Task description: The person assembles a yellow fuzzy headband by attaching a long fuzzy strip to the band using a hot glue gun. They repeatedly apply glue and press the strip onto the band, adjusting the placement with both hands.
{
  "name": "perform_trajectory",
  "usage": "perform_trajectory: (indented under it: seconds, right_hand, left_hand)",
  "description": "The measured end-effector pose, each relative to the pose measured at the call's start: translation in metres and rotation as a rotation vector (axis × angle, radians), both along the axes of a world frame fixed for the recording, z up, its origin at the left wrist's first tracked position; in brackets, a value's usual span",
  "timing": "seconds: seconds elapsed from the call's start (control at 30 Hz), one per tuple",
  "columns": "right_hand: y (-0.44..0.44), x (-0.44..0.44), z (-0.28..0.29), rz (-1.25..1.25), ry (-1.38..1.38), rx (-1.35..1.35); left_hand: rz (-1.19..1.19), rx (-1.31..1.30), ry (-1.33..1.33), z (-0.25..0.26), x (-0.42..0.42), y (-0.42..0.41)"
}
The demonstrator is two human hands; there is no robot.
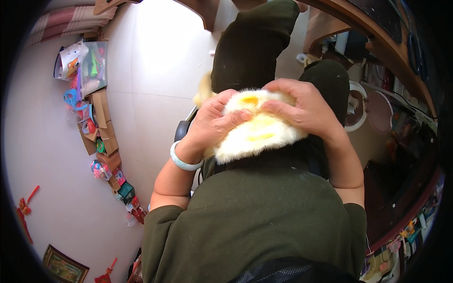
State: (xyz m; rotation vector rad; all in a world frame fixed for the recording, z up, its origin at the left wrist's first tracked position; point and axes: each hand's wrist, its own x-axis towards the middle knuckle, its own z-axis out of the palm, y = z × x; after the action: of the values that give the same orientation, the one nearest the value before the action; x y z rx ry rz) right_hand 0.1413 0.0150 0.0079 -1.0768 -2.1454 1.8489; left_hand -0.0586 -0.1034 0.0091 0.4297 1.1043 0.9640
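Note:
A fluffy pale-yellow plush piece, with brighter yellow patches on it, lies over my lap between both hands. My left hand grips its left upper edge, the thumb pressing on top near a yellow patch; a pale bangle is on that wrist. My right hand pinches the upper right part, thumb on top and fingers over the far edge. The two thumbs are close but apart. Some fingertips are hidden beneath or behind the fur. Another pale-yellow fuzzy part shows beside my left thigh.
Cardboard boxes and a clear bin of colourful items line the wall at left. A wooden table frame curves across the upper right. A round white container with a pinkish lid stands right of my legs.

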Motion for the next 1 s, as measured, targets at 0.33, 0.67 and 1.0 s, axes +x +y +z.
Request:
perform_trajectory:
  seconds: [0.33,0.67,1.0]
  right_hand:
    - [0.01,0.046,-0.028,-0.284,0.099,-0.221]
    - [-0.004,-0.024,0.057,0.134,0.34,-0.02]
    - [-0.008,-0.037,0.05,0.219,0.111,0.177]
  left_hand:
    - [0.042,-0.007,-0.229,-0.003,-0.007,-0.026]
    - [-0.025,0.188,-0.33,-0.01,-0.004,-0.023]
    - [-0.002,0.222,-0.227,-0.012,-0.003,-0.02]
